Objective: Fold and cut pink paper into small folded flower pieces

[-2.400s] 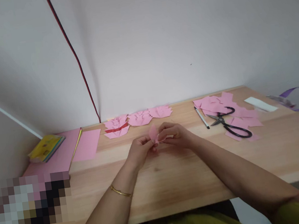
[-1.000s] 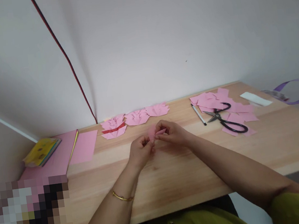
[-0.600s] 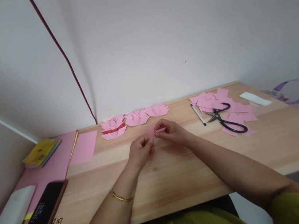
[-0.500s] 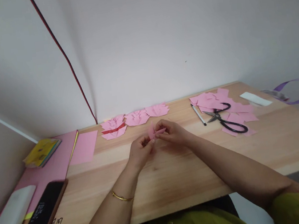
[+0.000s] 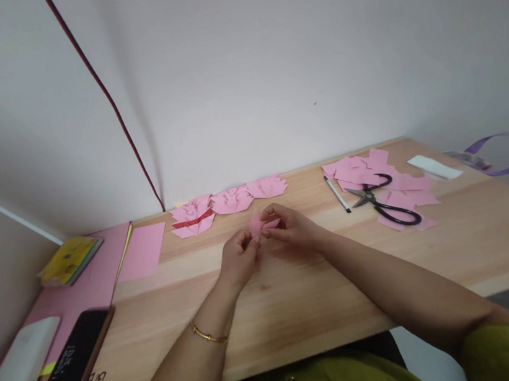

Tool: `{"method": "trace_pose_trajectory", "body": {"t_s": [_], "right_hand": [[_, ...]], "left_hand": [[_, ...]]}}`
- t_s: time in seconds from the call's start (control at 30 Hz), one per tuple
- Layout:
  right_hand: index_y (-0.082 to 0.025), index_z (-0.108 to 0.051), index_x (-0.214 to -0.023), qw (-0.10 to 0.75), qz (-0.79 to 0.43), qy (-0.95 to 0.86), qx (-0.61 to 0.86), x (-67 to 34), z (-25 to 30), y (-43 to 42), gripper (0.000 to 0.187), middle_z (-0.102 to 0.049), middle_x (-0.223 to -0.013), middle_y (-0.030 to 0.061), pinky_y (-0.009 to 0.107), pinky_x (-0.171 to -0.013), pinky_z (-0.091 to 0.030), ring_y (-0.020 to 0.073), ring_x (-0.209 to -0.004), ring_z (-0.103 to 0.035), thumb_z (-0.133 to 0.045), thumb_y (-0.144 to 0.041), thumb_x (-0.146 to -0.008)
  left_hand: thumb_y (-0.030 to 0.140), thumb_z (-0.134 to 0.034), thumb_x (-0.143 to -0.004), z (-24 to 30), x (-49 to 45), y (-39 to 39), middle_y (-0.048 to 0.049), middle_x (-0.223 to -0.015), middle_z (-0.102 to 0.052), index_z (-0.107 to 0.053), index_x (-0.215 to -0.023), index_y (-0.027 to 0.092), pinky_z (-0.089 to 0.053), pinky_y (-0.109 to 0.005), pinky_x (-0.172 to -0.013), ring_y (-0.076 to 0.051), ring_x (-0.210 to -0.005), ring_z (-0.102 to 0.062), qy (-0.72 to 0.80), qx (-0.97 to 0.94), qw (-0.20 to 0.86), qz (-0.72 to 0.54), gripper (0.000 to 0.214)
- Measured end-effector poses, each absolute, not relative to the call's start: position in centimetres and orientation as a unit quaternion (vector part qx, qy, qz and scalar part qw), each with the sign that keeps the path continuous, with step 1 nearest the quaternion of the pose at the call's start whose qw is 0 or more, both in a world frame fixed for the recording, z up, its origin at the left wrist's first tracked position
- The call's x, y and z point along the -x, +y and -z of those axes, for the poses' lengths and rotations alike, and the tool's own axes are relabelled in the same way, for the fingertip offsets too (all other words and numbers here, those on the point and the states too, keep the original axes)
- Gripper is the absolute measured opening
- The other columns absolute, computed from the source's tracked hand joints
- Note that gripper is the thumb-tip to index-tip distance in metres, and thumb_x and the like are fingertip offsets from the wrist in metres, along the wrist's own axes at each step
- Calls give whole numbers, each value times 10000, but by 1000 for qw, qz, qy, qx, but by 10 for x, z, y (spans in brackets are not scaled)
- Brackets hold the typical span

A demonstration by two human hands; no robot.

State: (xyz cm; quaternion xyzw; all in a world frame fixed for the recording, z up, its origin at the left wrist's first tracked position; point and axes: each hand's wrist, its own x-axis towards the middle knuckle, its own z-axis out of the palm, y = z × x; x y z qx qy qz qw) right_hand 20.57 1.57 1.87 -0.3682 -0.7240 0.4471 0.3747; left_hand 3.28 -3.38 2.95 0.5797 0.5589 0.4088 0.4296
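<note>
A small folded piece of pink paper (image 5: 255, 225) is held between both hands over the middle of the wooden table. My left hand (image 5: 239, 256) pinches its left edge, thumb against fingers. From the right, my right hand (image 5: 291, 226) grips the folded flap between thumb and forefinger. Part of the paper is hidden behind the fingers, so its full shape does not show. Beyond the hands, a row of folded pink paper pieces (image 5: 232, 200) lies along the wall, one with a red strip (image 5: 193, 220) across it.
On the right, black-handled scissors (image 5: 368, 198) rest on loose pink paper scraps (image 5: 355, 171), beside a pen (image 5: 337, 194) and a white strip (image 5: 434, 167). Leftward are pink sheets (image 5: 143, 250), a yellow packet (image 5: 70, 259), a phone (image 5: 69, 371) and a white device (image 5: 21, 377).
The pink paper has shifted slightly, and its flap looks wider and turned a little more toward the camera. Both hands keep their hold in nearly the same place.
</note>
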Motion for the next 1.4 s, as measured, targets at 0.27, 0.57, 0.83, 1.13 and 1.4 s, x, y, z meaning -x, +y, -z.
{"method": "trace_pose_trajectory", "body": {"t_s": [0.27,0.57,0.83,1.13,1.4], "right_hand": [[-200,-531,-961,374,-485,-700,368,-206,-12,19,255,-628,-840,4,287,-706,-488,143,-758,-614,-638,-339,-775],[-168,-600,-856,351,-465,-730,357,-207,-21,16,196,-643,-858,28,269,-715,-457,150,-798,-593,-600,-354,-795],[-202,-581,-997,303,-380,-744,458,-211,-17,18,240,-692,-895,24,284,-751,-458,168,-821,-633,-600,-217,-758],[-194,-572,-1118,219,-265,-802,488,-205,-24,15,358,-686,-1025,67,352,-868,-376,210,-970,-606,-615,-183,-762],[-207,-625,-989,247,-150,-796,533,-207,-22,19,195,-648,-977,51,356,-860,-275,207,-969,-545,-598,-219,-796]], "left_hand": [[346,-578,-774,-27,-33,-33,48,-525,-473,-537,-644,174,-287,-217,-481,-89,-481,-384,576,-561,445,-394,220],[355,-564,-798,-24,-32,-33,56,-541,-482,-577,-690,165,-319,-211,-503,-85,-493,-406,558,-595,431,-386,219],[183,-482,-868,-29,-26,-36,-51,-903,-658,-637,-954,171,-446,-290,-784,-160,-848,-581,564,-724,157,-364,178],[187,-451,-897,-18,-36,-36,-91,-910,-614,-662,-1010,175,-434,-360,-800,-213,-886,-521,490,-863,29,-119,239],[224,-448,-899,-26,-38,-38,-84,-914,-588,-669,-872,185,-407,-358,-755,-215,-874,-504,505,-860,5,-78,226]]}}
